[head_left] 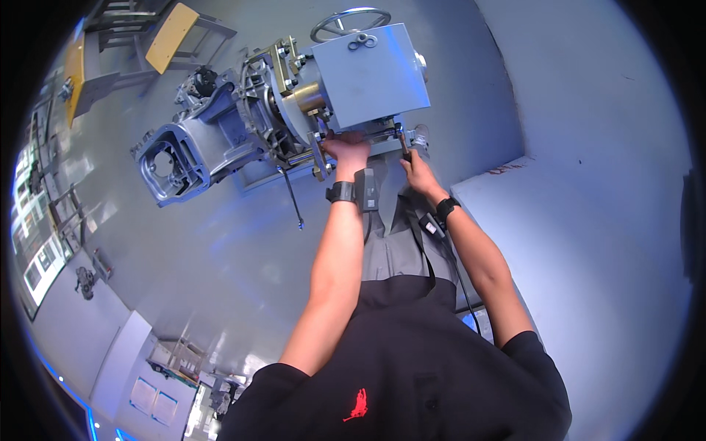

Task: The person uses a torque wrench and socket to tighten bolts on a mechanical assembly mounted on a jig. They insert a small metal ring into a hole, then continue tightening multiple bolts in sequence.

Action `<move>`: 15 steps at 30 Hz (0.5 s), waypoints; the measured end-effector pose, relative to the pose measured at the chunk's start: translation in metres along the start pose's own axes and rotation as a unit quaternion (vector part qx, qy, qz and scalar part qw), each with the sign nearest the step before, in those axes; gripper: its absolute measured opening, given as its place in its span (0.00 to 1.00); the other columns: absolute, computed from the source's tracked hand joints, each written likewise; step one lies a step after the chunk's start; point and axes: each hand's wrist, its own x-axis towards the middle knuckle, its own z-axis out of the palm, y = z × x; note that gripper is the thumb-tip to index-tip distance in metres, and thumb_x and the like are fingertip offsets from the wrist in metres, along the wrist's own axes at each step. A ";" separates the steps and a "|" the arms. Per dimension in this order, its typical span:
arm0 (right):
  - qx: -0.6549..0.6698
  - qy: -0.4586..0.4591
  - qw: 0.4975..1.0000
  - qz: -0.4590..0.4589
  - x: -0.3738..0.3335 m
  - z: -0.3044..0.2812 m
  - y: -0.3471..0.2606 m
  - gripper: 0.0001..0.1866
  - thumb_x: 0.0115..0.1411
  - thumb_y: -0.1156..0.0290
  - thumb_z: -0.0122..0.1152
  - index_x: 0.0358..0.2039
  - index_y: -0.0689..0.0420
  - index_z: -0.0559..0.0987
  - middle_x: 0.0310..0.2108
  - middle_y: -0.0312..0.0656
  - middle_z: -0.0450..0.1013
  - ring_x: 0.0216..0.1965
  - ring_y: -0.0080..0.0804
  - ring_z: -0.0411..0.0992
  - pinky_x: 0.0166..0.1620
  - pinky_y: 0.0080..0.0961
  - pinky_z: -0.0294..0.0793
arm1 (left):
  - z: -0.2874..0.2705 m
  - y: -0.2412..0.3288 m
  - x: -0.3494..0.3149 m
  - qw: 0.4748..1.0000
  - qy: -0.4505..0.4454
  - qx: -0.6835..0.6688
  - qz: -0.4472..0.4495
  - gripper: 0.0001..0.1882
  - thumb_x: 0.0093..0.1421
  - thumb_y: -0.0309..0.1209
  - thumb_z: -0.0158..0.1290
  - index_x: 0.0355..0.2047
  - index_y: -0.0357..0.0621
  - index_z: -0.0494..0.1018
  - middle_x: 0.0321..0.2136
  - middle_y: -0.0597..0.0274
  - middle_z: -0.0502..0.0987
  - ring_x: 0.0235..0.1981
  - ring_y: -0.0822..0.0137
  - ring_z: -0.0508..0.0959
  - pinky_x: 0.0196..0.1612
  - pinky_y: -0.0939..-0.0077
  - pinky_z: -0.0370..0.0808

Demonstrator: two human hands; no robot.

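Observation:
A grey metal transmission housing (213,128) is mounted on a stand with a light-blue box (371,77). Below the box, my left hand (348,147) is closed around a metal extension bar (381,134), beside a bolted bracket plate (318,156); its fingertips are partly hidden. To the right, my right hand (421,175) grips the handle of a ratchet wrench (404,141), whose head meets the bar's right end. Both wrists carry dark bands with small cabled modules.
A steel handwheel (351,24) rises behind the box. From the housing's underside a thin dark rod (293,198) hangs toward the floor. Wooden-topped chairs (171,38) stand at the far left. A pale wall (588,147) runs along the right side.

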 end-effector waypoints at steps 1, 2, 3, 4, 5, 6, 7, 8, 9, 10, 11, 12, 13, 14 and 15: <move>-0.010 -0.006 1.000 -0.010 0.003 -0.002 0.004 0.16 0.60 0.61 0.45 0.39 0.62 0.60 0.37 0.62 0.67 0.41 0.60 0.65 0.41 0.44 0.63 | 0.008 -0.012 -0.006 0.999 0.025 0.009 0.034 0.13 0.55 0.36 0.34 0.15 0.52 0.51 0.06 0.73 0.45 0.09 0.72 0.44 0.15 0.77 0.46; -0.042 0.019 0.999 -0.024 0.001 -0.006 0.010 0.20 0.61 0.58 0.44 0.40 0.64 0.60 0.33 0.62 0.68 0.38 0.61 0.66 0.40 0.45 0.64 | 0.016 -0.021 -0.012 0.996 0.050 0.019 0.065 0.13 0.55 0.36 0.34 0.15 0.52 0.52 0.06 0.73 0.45 0.08 0.72 0.44 0.15 0.77 0.45; -0.041 0.014 0.999 -0.026 -0.006 -0.006 0.003 0.20 0.61 0.58 0.44 0.40 0.64 0.60 0.33 0.62 0.68 0.38 0.61 0.66 0.40 0.45 0.64 | 0.015 -0.013 -0.010 0.996 0.052 0.017 0.070 0.13 0.55 0.36 0.34 0.15 0.52 0.52 0.06 0.73 0.45 0.08 0.72 0.44 0.15 0.77 0.45; -0.076 -0.032 0.996 0.022 -0.017 -0.010 -0.015 0.21 0.60 0.55 0.43 0.38 0.64 0.61 0.30 0.62 0.69 0.36 0.60 0.67 0.38 0.45 0.64 | 0.013 -0.001 -0.005 0.997 0.050 0.000 0.060 0.13 0.55 0.37 0.34 0.15 0.52 0.52 0.06 0.73 0.46 0.09 0.72 0.44 0.15 0.76 0.45; -0.115 -0.073 0.988 0.070 -0.030 -0.021 -0.035 0.23 0.60 0.53 0.42 0.37 0.65 0.62 0.27 0.62 0.69 0.33 0.60 0.68 0.37 0.45 0.65 | 0.013 0.006 -0.002 0.998 0.045 -0.018 0.047 0.12 0.55 0.37 0.34 0.15 0.52 0.53 0.06 0.72 0.46 0.09 0.72 0.45 0.14 0.76 0.46; -0.100 -0.084 0.988 0.079 -0.046 -0.029 -0.057 0.24 0.60 0.51 0.41 0.34 0.65 0.63 0.25 0.61 0.69 0.31 0.59 0.68 0.36 0.44 0.65 | 0.012 0.011 -0.001 0.997 0.044 -0.025 0.051 0.12 0.55 0.37 0.34 0.15 0.52 0.53 0.06 0.72 0.46 0.09 0.72 0.45 0.14 0.76 0.46; -0.085 -0.093 0.988 0.090 -0.064 -0.034 -0.079 0.26 0.60 0.49 0.41 0.30 0.65 0.65 0.22 0.60 0.69 0.29 0.58 0.69 0.34 0.43 0.66 | 0.010 0.015 0.000 0.997 0.041 -0.024 0.063 0.12 0.55 0.37 0.34 0.16 0.52 0.54 0.06 0.72 0.47 0.09 0.72 0.45 0.14 0.76 0.46; -0.038 -0.100 0.989 0.103 -0.077 -0.038 -0.096 0.26 0.60 0.50 0.42 0.27 0.65 0.67 0.22 0.58 0.70 0.28 0.54 0.70 0.32 0.41 0.66 | 0.007 0.018 0.000 0.996 0.040 -0.023 0.075 0.11 0.55 0.37 0.34 0.16 0.52 0.55 0.07 0.72 0.48 0.09 0.72 0.45 0.14 0.75 0.46; -0.040 -0.101 0.989 0.104 -0.080 -0.044 -0.105 0.26 0.60 0.50 0.42 0.27 0.65 0.67 0.22 0.58 0.70 0.28 0.54 0.70 0.32 0.41 0.66 | 0.005 0.016 0.000 0.996 0.041 -0.025 0.075 0.11 0.55 0.37 0.34 0.16 0.52 0.55 0.07 0.72 0.48 0.09 0.72 0.45 0.14 0.75 0.46; -0.006 -0.133 0.985 0.109 -0.081 -0.048 -0.113 0.26 0.59 0.50 0.43 0.27 0.66 0.67 0.22 0.57 0.70 0.27 0.53 0.70 0.32 0.41 0.66 | 0.004 0.015 0.000 0.998 0.025 -0.026 0.060 0.11 0.55 0.37 0.34 0.17 0.53 0.55 0.07 0.72 0.49 0.09 0.72 0.46 0.14 0.76 0.45; 0.028 -0.168 0.979 0.113 -0.081 -0.047 -0.118 0.26 0.59 0.50 0.44 0.26 0.66 0.68 0.22 0.56 0.70 0.27 0.52 0.70 0.32 0.41 0.65 | 0.001 0.017 -0.001 0.998 0.010 -0.028 0.048 0.10 0.55 0.38 0.35 0.18 0.53 0.56 0.08 0.72 0.50 0.09 0.71 0.46 0.15 0.76 0.45; -0.001 -0.186 0.975 0.126 -0.074 -0.048 -0.113 0.24 0.59 0.51 0.45 0.29 0.65 0.66 0.24 0.57 0.71 0.28 0.54 0.71 0.33 0.42 0.66 | -0.001 0.018 -0.002 0.998 0.010 -0.032 0.051 0.10 0.55 0.38 0.35 0.18 0.53 0.56 0.08 0.72 0.50 0.09 0.71 0.46 0.15 0.76 0.45; -0.006 -0.183 0.976 0.121 -0.061 -0.041 -0.083 0.24 0.59 0.51 0.45 0.29 0.65 0.66 0.24 0.57 0.71 0.28 0.54 0.71 0.33 0.42 0.66 | 0.003 0.012 -0.002 0.998 0.022 -0.015 0.056 0.12 0.55 0.41 0.34 0.18 0.52 0.55 0.09 0.71 0.50 0.11 0.71 0.48 0.16 0.75 0.47; -0.078 -0.128 0.983 0.103 -0.046 -0.027 -0.035 0.24 0.59 0.52 0.45 0.31 0.66 0.65 0.26 0.58 0.71 0.31 0.55 0.71 0.35 0.42 0.67 | 0.006 0.002 -0.001 0.998 0.033 0.004 0.057 0.14 0.55 0.44 0.33 0.19 0.51 0.55 0.11 0.70 0.51 0.12 0.70 0.50 0.18 0.74 0.50; -0.148 -0.081 0.982 0.086 -0.036 -0.016 -0.009 0.23 0.59 0.53 0.45 0.34 0.66 0.64 0.28 0.59 0.72 0.33 0.56 0.71 0.37 0.43 0.67 | 0.002 -0.001 0.001 0.996 0.051 0.021 0.065 0.16 0.56 0.47 0.32 0.20 0.50 0.54 0.13 0.69 0.52 0.14 0.70 0.51 0.20 0.72 0.52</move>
